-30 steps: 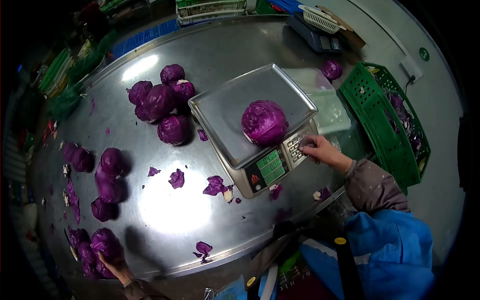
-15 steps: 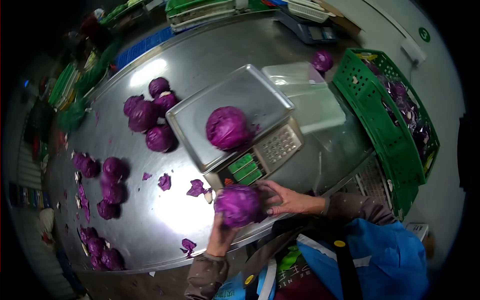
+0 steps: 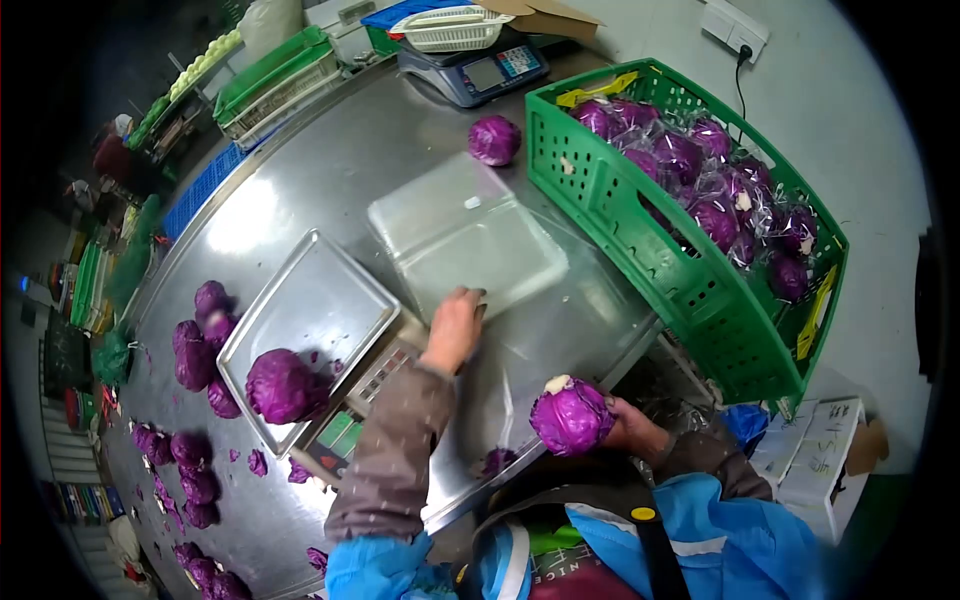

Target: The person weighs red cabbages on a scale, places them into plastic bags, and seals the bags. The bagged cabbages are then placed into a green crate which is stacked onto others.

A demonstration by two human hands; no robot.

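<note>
My right hand (image 3: 636,428) holds a purple cabbage (image 3: 572,418) just above the table's front edge, its pale stem end turned up and away. My left hand (image 3: 456,325) reaches to the near edge of a stack of clear plastic bags (image 3: 490,250), fingers bent together against the plastic. Whether they pinch one bag or several is hidden. Left of that arm, another purple cabbage (image 3: 283,386) rests on the metal pan of a weighing scale (image 3: 310,300). The scale's keypad is partly covered by my left forearm.
A green crate (image 3: 665,262) of wrapped cabbages stands at the right. Behind the bags are a lone cabbage (image 3: 494,140) and a second scale (image 3: 480,72) bearing a white basket (image 3: 452,30). Several cabbages (image 3: 194,352) and torn leaves lie along the left of the metal table (image 3: 270,225).
My left hand has let go of the cabbage and moved forward to the plastic bags. My right hand has carried the cabbage rightward. The view has turned right.
</note>
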